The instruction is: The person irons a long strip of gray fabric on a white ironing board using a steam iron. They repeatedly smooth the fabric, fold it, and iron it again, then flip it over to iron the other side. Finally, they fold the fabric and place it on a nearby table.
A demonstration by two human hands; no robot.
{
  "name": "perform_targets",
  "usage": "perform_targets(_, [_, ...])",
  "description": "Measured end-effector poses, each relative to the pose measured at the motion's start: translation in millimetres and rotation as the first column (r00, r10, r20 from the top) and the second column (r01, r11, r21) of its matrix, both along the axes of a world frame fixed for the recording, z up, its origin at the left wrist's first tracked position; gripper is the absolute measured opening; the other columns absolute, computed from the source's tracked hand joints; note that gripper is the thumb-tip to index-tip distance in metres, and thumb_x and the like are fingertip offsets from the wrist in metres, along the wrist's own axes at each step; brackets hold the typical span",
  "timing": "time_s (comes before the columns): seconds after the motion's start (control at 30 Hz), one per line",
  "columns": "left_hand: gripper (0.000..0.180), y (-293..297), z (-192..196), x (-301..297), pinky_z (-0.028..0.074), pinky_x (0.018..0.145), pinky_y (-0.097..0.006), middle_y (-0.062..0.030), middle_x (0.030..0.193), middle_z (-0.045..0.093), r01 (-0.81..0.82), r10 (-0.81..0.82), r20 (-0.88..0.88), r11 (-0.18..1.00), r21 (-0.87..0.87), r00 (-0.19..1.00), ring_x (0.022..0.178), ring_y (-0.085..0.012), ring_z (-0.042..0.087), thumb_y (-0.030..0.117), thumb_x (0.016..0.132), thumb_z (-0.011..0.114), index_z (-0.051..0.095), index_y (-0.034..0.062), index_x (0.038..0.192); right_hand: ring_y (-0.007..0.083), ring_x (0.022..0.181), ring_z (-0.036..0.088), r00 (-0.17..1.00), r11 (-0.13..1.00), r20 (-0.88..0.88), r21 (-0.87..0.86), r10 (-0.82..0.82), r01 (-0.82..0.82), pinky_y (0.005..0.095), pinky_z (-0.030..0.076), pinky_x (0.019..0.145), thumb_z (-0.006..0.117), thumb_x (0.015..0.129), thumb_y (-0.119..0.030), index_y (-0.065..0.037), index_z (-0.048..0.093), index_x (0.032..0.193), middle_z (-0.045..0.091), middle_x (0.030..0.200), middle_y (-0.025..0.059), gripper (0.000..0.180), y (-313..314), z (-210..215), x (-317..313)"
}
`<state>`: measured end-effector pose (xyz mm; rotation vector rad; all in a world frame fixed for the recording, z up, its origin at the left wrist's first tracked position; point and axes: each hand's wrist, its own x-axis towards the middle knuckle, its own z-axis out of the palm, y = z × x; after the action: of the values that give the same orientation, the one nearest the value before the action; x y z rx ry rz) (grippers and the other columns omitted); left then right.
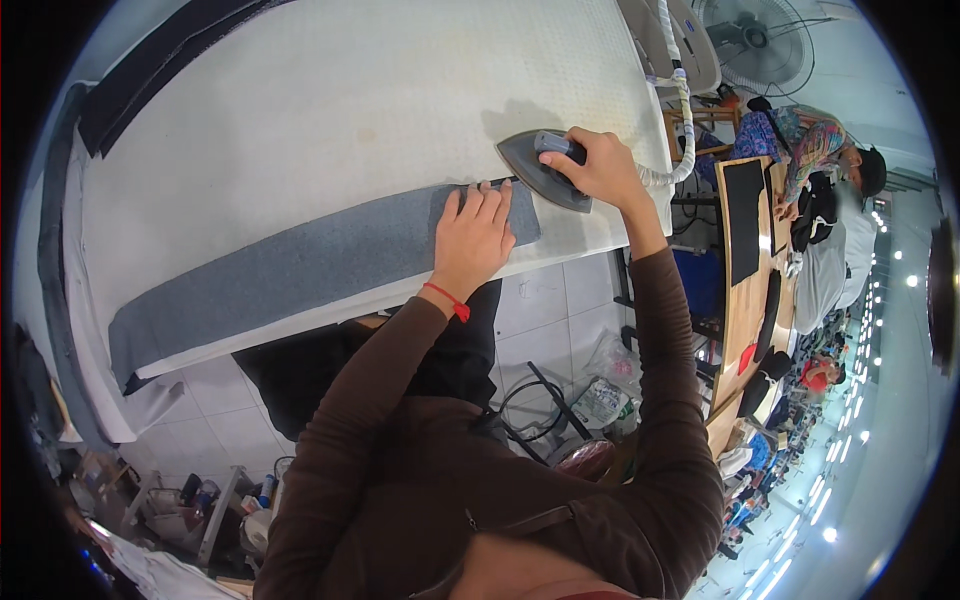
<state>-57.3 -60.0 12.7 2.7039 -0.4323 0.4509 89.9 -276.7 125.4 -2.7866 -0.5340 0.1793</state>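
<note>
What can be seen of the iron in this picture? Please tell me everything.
The iron has a dark grey, metal-looking body, pointed at the front, and a grey handle, gripped by the right hand. It is over the white table, by the right end of the grey cloth, its tip toward the upper left. Its underside is hidden, so what it touches below is unclear.

Head-worn fisheye, facing down over brown-sleeved bare left hand (475, 232) and brown-sleeved bare right hand (605, 168), both near; bright white lights (830, 535) far off, right of hands.
</note>
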Motion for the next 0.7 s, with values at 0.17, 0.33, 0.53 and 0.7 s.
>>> perform_targets(0.17, [0.061,6,1,0,0.047,0.121,-0.052,-0.0174,0.144,0.07,0.034,-0.036,-0.017,0.995,-0.091,0.999,0.138,-0.0328,0.064,0.03,0.099,0.073,0.066,0.0017,0.153,0.04,0.076,0.08,0.996,0.999,0.08,-0.022,0.03,-0.028,0.0477,0.063,0.072,0.084,0.092,-0.073,-0.006,0.086,0.102,0.08,0.079,0.017,0.068,0,-7,-6])
perform_targets(0.33, [0.062,17,0,-3,0.047,0.125,-0.051,-0.0203,0.146,0.068,0.095,-0.098,-0.02,0.986,-0.137,0.995,0.142,-0.0354,0.063,0.026,0.099,0.074,0.063,-0.0042,0.152,0.0391,0.073,0.08,0.992,0.998,0.111,-0.022,0.067,-0.065,0.0479,0.063,0.07,0.082,0.092,-0.075,-0.007,0.087,0.103,0.079,0.075,0.0153,0.069,0,-10,-15])
perform_targets(0.53, [0.06,16,0,-7,0.049,0.124,-0.052,-0.0223,0.159,0.058,0.037,-0.082,-0.135,0.951,-0.307,0.987,0.142,-0.0405,0.062,0.017,0.099,0.075,0.061,-0.007,0.153,0.0388,0.071,0.078,0.991,0.997,0.107,-0.016,0.077,-0.075,0.0456,0.062,0.069,0.084,0.094,-0.071,-0.005,0.085,0.103,0.078,0.074,0.0155,0.066,4,-8,-19])
perform_targets(0.7, [0.05,24,2,-1,0.051,0.116,-0.048,-0.0204,0.16,0.055,-0.025,0.001,-0.1,0.969,-0.244,0.995,0.131,-0.0376,0.065,0.011,0.098,0.077,0.07,0.0008,0.147,0.0382,0.073,0.08,0.995,0.998,0.082,-0.04,0.054,-0.051,0.0466,0.063,0.071,0.082,0.093,-0.075,-0.007,0.087,0.104,0.079,0.075,0.0143,0.069,5,-9,-21])
